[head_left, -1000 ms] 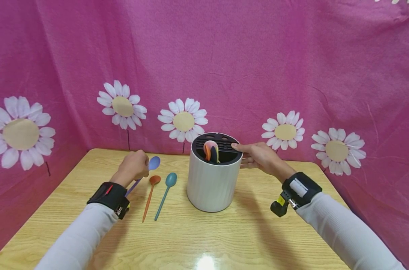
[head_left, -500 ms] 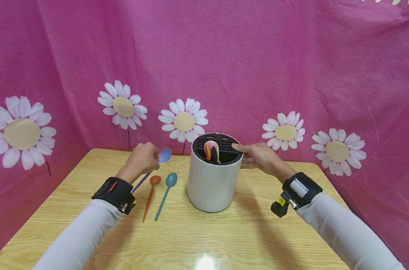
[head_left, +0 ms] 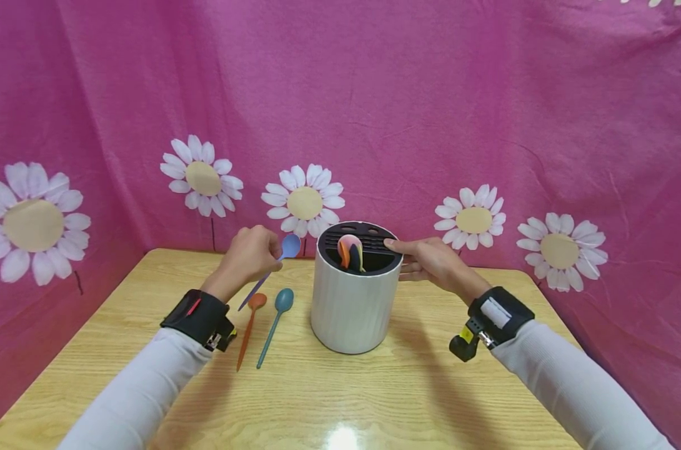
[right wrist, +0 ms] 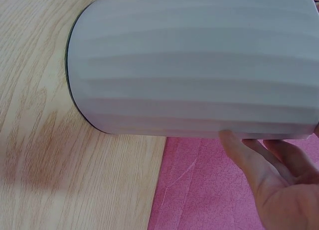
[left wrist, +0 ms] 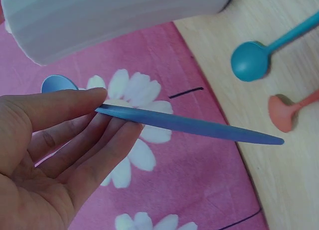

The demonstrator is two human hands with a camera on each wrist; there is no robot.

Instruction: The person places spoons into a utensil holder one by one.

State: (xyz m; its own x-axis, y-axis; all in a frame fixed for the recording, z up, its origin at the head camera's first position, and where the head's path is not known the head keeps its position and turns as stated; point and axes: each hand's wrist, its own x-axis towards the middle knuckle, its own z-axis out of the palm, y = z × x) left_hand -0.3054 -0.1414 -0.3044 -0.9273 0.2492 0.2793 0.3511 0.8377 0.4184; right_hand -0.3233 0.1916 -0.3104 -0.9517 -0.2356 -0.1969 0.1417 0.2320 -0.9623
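Note:
My left hand [head_left: 250, 253] pinches a purple-blue spoon [head_left: 290, 245] by its handle, raised over the back left of the table. The left wrist view shows the handle [left wrist: 199, 127] between thumb and fingertips, its thin end pointing away from the palm. A white ribbed utensil holder [head_left: 352, 312] with a black slotted top stands upright to the right of the spoon. My right hand [head_left: 435, 262] holds the holder at its right rim, thumb on the top and fingers against the outer wall [right wrist: 199, 90]. Several colourful utensils [head_left: 350, 245] stick up from the front opening.
An orange spoon [head_left: 247, 331] and a teal spoon [head_left: 283, 300] lie side by side on the wooden table [head_left: 295, 400], left of the holder. A pink cloth [head_left: 385, 112] with white flowers hangs behind the table and along its sides.
My left hand has risen and moved right with the purple-blue spoon, closer to the holder. My right hand and the holder have stayed in place.

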